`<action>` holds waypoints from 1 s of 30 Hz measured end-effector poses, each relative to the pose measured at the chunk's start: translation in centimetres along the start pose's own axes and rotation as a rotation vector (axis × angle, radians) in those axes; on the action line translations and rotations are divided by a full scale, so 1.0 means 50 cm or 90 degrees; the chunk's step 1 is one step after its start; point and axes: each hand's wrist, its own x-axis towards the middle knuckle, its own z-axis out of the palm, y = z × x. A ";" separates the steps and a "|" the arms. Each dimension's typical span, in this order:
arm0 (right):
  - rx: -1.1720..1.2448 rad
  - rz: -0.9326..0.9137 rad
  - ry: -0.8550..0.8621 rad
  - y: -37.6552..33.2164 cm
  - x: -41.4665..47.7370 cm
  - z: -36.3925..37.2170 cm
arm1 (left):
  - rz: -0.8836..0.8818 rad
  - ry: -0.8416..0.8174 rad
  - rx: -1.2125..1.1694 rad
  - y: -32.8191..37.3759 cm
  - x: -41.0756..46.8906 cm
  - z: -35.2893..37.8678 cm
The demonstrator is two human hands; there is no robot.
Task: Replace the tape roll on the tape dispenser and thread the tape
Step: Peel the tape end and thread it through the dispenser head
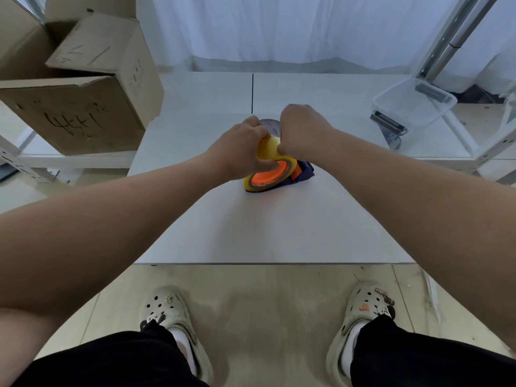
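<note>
Both hands are bunched up over the tape dispenser (298,174), which lies on its side around the middle of a smooth, matte pale-grey worktop (268,230). The dispenser body is dark blue/purple plastic with an orange bit showing, and it sits flat on the surface.

The tape roll (265,181) is on the dispenser's near-left end: a yellowish translucent ring with a glossy orange hub in the centre, round and slightly tilted toward the camera.

The left hand (240,152) is curled, its grip pinched closed on a rounded yellow piece (266,150) just above the roll, thumb down by the orange hub. The right hand (303,132) is balled into a closed grip right beside it, fingertips touching that same yellow piece. Can't tell exactly what the right fingers have hold of. Between the knuckles a grey, shiny curved part (270,125) peeks out.

Off to the left there's a stack of rough brown cardboard boxes (83,88), one with black marker scribble. Far right, a clear rectangular plastic tub (413,103) rests on the worktop, well apart from the dispenser.
</note>
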 end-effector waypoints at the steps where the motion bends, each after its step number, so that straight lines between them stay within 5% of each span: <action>1: -0.005 -0.003 0.002 0.001 0.003 0.002 | 0.000 0.004 -0.006 0.000 0.000 0.001; 19: -0.038 -0.008 -0.096 0.011 -0.002 0.000 | 0.011 0.013 -0.030 -0.004 -0.007 0.011; 27: 0.082 0.011 -0.100 0.032 0.002 -0.003 | 0.013 0.009 -0.033 -0.009 -0.009 0.016; 30: 0.237 0.058 -0.061 0.064 0.003 -0.013 | 0.005 0.009 -0.041 -0.017 -0.012 0.013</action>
